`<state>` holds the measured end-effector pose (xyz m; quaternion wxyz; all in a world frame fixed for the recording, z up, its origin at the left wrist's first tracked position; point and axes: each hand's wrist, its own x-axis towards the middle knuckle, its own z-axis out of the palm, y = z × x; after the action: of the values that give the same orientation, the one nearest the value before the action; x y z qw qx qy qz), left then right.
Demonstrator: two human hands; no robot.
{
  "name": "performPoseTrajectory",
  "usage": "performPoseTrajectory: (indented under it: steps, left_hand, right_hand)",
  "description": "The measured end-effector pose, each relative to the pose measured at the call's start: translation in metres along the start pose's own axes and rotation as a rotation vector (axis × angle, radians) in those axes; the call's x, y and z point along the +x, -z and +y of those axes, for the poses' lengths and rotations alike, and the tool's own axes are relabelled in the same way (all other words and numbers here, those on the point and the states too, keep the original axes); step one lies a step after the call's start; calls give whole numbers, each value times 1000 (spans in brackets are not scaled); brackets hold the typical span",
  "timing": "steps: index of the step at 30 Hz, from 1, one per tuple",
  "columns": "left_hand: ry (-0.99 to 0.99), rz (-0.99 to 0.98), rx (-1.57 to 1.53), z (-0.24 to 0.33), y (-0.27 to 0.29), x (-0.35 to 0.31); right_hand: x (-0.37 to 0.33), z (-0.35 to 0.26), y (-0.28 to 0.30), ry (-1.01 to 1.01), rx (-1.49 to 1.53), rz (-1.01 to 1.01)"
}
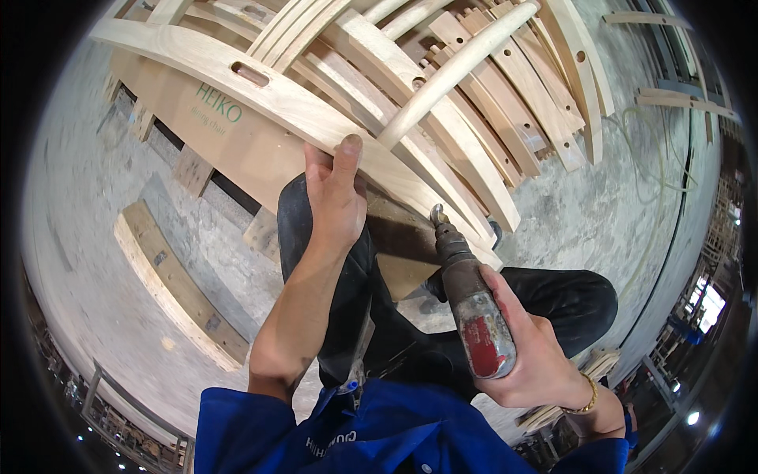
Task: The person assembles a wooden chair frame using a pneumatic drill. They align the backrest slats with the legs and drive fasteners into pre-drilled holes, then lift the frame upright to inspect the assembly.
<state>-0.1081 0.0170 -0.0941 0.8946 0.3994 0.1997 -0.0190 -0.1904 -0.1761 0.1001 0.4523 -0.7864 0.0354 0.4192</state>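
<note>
My left hand (338, 193) is closed on the lower edge of a long, pale curved wooden rail (308, 107), thumb on top. The rail has an oblong slot near its far left end and belongs to an assembled wooden frame with a round crossbar (454, 75). My right hand (533, 359) wraps round the back of a worn grey-and-red power drill (466, 296). Its shiny rounded tip (438, 212) is at the near right part of the rail; I cannot tell whether it touches the wood. My fingers under the rail are hidden.
Beneath the frame lies a brown cardboard sheet (260, 154) on a wooden pallet (192, 170). Several drilled wooden slats (513, 103) lie beyond the rail. A curved wooden piece (174, 276) rests on the concrete floor at left. A thin pale hose (659, 150) trails at right.
</note>
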Motion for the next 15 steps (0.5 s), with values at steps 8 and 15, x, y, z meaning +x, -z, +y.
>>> performPoseTrajectory:
  steps: [8,15]
  left_hand:
    - [-1,-58,-21,0,4,-2]
    - [-10,-50,-7,0,1,-2]
  right_hand:
    - [-8,10,-8,-81,245,97]
    - [-9,8,-13,-60,251,146]
